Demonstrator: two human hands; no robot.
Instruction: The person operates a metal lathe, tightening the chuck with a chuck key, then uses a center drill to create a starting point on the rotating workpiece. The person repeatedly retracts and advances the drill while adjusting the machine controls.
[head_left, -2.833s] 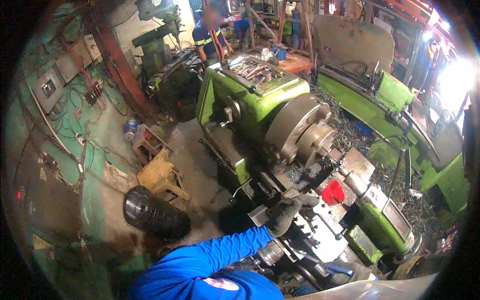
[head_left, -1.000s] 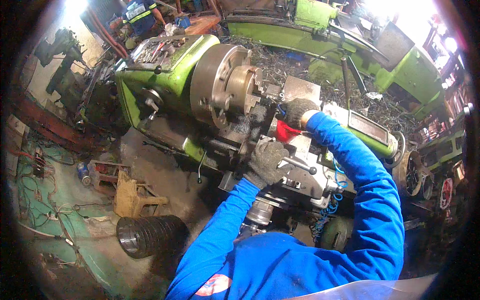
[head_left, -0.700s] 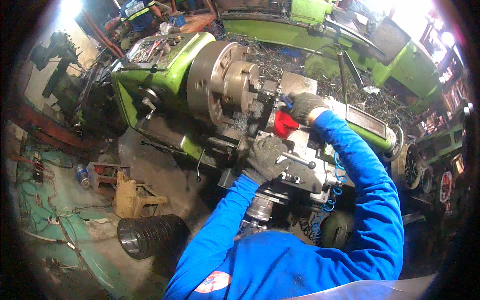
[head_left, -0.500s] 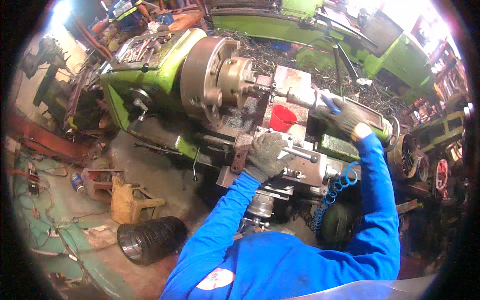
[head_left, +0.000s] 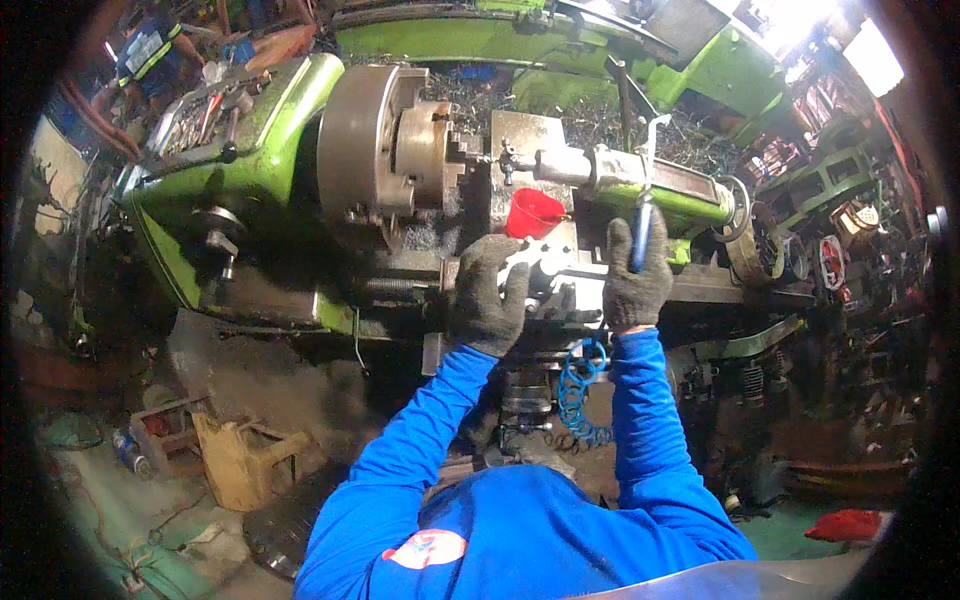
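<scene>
My right hand [head_left: 640, 272], in a dark work glove, is closed round the blue grip of a tool [head_left: 643, 232] with a slender pale metal stem, bent at its tip. The stem reaches up in front of the green tailstock [head_left: 690, 205]. My left hand [head_left: 488, 298], gloved too, rests against the left side of the lathe's tool post [head_left: 545, 268], thumb and fingers apart. A red cup [head_left: 532, 214] stands just beyond the tool post. The large chuck [head_left: 355, 150] lies to the left, with a smaller round metal part [head_left: 423, 155] in front of it.
Tools lie on the green headstock [head_left: 310, 100]. A coiled blue hose [head_left: 575, 395] hangs below the carriage. Metal shavings [head_left: 470, 90] cover the area behind. A yellow stool [head_left: 240, 455] stands at lower left. Another person [head_left: 148, 50] is at the far left.
My right hand has come from over the tailstock nearer to me, bringing the blue-gripped tool upright. My left hand has shifted to the tool post's left side. The view has turned.
</scene>
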